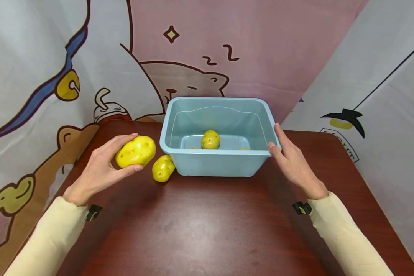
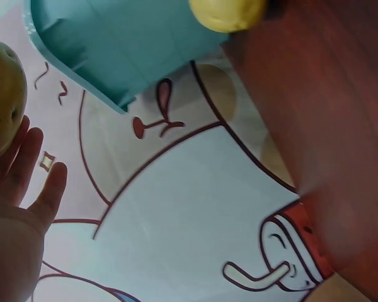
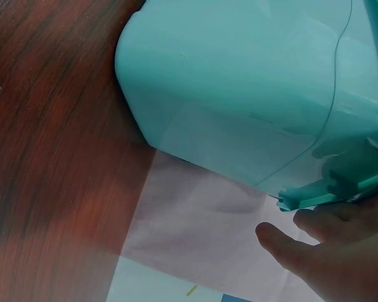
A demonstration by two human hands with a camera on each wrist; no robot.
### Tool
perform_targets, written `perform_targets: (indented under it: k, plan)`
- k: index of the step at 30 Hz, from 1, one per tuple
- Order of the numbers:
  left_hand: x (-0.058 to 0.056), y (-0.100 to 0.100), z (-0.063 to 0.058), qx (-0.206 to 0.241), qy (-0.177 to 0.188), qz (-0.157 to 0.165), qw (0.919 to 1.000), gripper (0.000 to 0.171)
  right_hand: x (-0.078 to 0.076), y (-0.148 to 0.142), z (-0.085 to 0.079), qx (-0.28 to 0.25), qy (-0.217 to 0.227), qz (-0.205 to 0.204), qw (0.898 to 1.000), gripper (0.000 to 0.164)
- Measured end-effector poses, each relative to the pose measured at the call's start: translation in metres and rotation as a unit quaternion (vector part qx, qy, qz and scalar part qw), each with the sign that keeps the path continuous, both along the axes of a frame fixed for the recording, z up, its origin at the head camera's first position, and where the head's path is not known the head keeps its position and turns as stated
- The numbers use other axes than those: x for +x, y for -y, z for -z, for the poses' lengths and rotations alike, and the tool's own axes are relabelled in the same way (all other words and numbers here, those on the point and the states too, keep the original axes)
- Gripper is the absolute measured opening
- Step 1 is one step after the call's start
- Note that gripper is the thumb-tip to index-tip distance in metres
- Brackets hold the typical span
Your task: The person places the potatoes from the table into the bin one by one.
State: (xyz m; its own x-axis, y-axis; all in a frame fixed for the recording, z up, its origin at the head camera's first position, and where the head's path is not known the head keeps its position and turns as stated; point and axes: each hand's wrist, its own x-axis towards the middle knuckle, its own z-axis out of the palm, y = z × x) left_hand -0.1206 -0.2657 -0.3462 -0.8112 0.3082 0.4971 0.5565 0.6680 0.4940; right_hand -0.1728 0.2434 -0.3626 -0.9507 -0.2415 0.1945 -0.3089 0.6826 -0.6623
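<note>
Potato (image 1: 137,151), yellow and oval, is gripped by the left hand (image 1: 101,165) near a pale-blue rectangular plastic tub (image 1: 215,163), which the right hand (image 1: 296,164) holds, likely for steadiness

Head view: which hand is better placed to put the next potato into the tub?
Probably the left hand: it holds a potato beside the tub, while the right hand grips the tub's opposite side.

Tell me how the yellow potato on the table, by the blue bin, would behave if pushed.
The potato would probably roll unevenly, since it is rounded but lumpy. Nudged toward the bin, it would likely be stopped soon, as it lies close by that wall. Its shiny skin on the smooth-looking table suggests it might slide a little.
</note>
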Motion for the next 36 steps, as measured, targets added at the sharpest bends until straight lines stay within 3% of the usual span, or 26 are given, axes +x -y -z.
perform_targets:
  k: [9, 20, 27, 36]
  plan:
    - [-0.006, -0.026, -0.019, 0.019, -0.040, 0.047, 0.9980, 0.094, -0.001, -0.001, 0.002, 0.000, -0.003, 0.002, 1.000, 0.071]
    - [-0.022, -0.061, -0.034, 0.047, -0.080, 0.100, 0.9907, 0.091, 0.000, -0.003, 0.002, -0.004, 0.003, 0.002, 1.000, 0.071]
    - [-0.032, -0.077, -0.045, 0.017, -0.067, 0.091, 0.9935, 0.086, -0.001, -0.002, 0.003, 0.002, -0.003, 0.002, 1.000, 0.071]
    - [-0.051, -0.101, -0.057, -0.011, -0.027, 0.106, 0.9940, 0.081, 0.000, -0.001, 0.002, 0.003, -0.004, -0.002, 1.000, 0.071]
